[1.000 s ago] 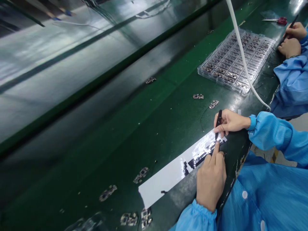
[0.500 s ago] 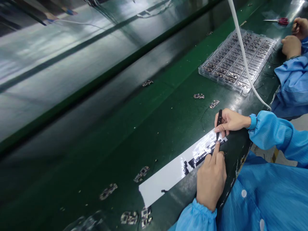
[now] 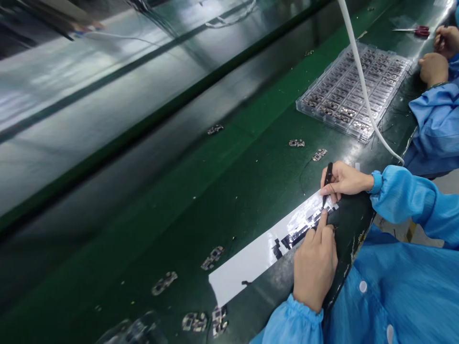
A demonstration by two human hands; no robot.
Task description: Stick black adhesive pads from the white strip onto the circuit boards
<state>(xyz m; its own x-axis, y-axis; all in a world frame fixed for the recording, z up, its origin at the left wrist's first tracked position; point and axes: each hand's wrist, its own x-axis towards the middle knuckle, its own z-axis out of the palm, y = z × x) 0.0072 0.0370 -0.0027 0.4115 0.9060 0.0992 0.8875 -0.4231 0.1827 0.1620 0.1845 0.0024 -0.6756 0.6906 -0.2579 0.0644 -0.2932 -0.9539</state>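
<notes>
My right hand (image 3: 344,180) pinches black tweezers (image 3: 327,182), their tip down on the far end of a long white backing strip (image 3: 251,265) that carries small dark stickers. My left hand (image 3: 315,265) lies on the strip's near edge. Its index finger stretches forward and presses down beside the tweezer tip, while the other fingers are curled under. Both my sleeves are blue. The strip lies along the near edge of the dark green conveyor belt (image 3: 215,191).
Small circuit boards lie loose on the belt: one (image 3: 296,143), another (image 3: 318,154), and several at the lower left, such as one (image 3: 212,258). A clear tray of boards (image 3: 353,91) sits at upper right under a white hose (image 3: 362,81). A co-worker's hands (image 3: 433,67) and red scissors (image 3: 416,31) are beyond.
The loose boards have drifted slightly left with the belt. My hands stay on the strip, the tweezers tilting a little. The co-worker's far hand pulled back toward the right edge.
</notes>
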